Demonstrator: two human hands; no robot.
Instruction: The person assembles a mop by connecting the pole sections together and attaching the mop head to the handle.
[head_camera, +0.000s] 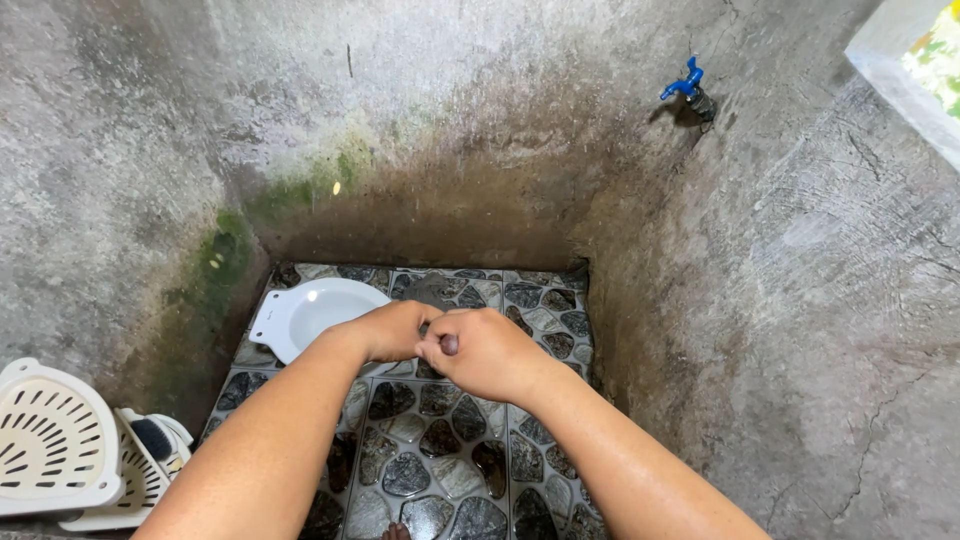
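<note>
Something small and dark is pinched in the right hand (487, 352), mostly hidden by the fingers, so what it is cannot be told; the left hand (392, 330) curls closed against it, knuckles touching. Behind them sits one white squat toilet pan (305, 312), partly covered. Two white slotted baskets (60, 445) are cut off at the left. One blue tap (686, 86) juts from stained concrete walls above a pebble-patterned tile floor (440, 470).

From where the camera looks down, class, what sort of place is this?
Probably a simple washroom or outdoor toilet: a white squat pan set in a stone-patterned tiled floor, bare damp concrete walls, and a blue tap.
</note>
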